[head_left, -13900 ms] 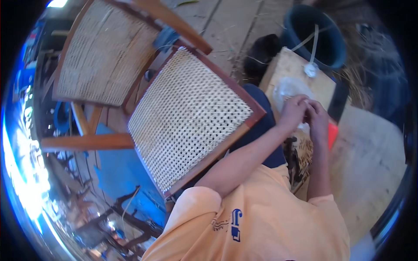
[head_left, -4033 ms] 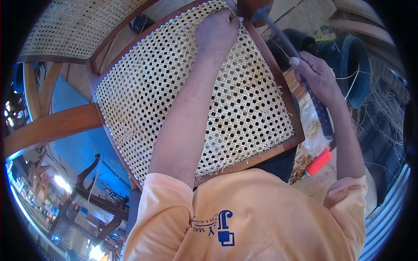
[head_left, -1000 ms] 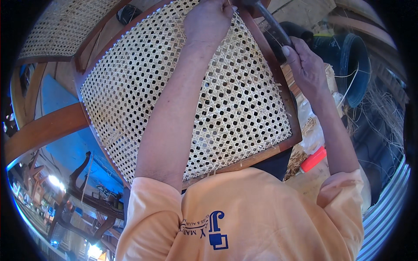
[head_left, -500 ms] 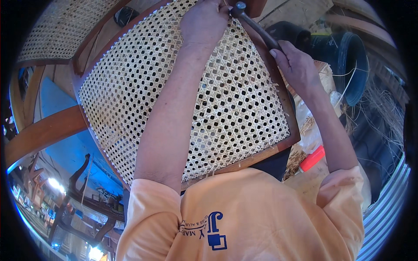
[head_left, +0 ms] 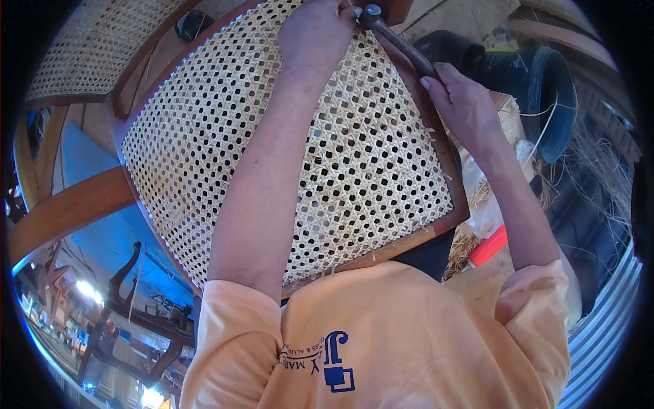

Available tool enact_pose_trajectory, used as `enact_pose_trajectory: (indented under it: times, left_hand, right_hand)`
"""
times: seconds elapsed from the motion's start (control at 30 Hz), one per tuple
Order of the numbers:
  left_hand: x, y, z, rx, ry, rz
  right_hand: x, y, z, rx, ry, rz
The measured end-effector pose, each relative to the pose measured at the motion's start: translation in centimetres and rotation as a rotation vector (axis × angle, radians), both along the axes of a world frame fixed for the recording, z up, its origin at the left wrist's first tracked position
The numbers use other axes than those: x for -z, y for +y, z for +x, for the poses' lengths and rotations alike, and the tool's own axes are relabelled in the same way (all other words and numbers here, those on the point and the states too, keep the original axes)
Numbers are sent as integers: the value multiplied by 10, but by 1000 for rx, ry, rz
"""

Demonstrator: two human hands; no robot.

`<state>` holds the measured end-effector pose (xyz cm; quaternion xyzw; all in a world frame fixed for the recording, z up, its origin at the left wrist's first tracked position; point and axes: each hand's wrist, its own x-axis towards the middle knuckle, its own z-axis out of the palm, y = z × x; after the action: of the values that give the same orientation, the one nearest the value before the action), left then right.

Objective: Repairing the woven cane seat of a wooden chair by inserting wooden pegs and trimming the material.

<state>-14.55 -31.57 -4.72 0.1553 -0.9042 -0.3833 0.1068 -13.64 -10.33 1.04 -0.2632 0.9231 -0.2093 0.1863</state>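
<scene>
A cream woven cane panel (head_left: 381, 157) with open holes spans a reddish-brown wooden frame (head_left: 453, 180) in front of me. Across its far part reaches my left hand (head_left: 317, 35), fingers closed near the top edge of the picture; whatever they pinch is hidden. My right hand (head_left: 464, 105) grips a hammer (head_left: 402, 44) by its dark handle, over the frame's right side. The hammer's round metal head is right beside my left fingertips. Short cane ends stick up along the panel's right and near edges.
Another cane panel (head_left: 102, 51) lies at the far left, above a curved wooden piece (head_left: 75, 208). On the right are a dark bucket (head_left: 548, 102), loose cane strands (head_left: 599, 170), a clear plastic bag (head_left: 485, 217) and a red bottle (head_left: 489, 247). Carved furniture legs (head_left: 122, 279) stand at lower left.
My left hand has shifted slightly left and up, and the hammer head has moved a little with it. My right hand keeps its grip on the handle.
</scene>
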Motion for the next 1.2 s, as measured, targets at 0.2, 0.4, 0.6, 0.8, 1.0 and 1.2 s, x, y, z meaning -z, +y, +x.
enact_pose_trajectory:
  times: [0.2, 0.4, 0.6, 0.8, 1.0, 1.2]
  left_hand:
    - [-9, 0, 0, 22, -98, 21]
    - [-6, 2, 0, -30, -19, -18]
    - [-30, 12, 3, 0, -185, -41]
    - [-36, 13, 30, 125, 74, 48]
    - [-23, 14, 32, 111, -50, 5]
    - [-2, 9, 39, 235, 472, 283]
  right_hand:
    - [0, 0, 2, 8, 47, -67]
    - [-5, -3, 2, 71, -36, -21]
    - [-2, 11, 3, 141, -52, -20]
    - [-9, 11, 2, 109, -161, 7]
    - [-14, 6, 9, 96, -129, -38]
    - [-5, 6, 7, -32, -15, 11]
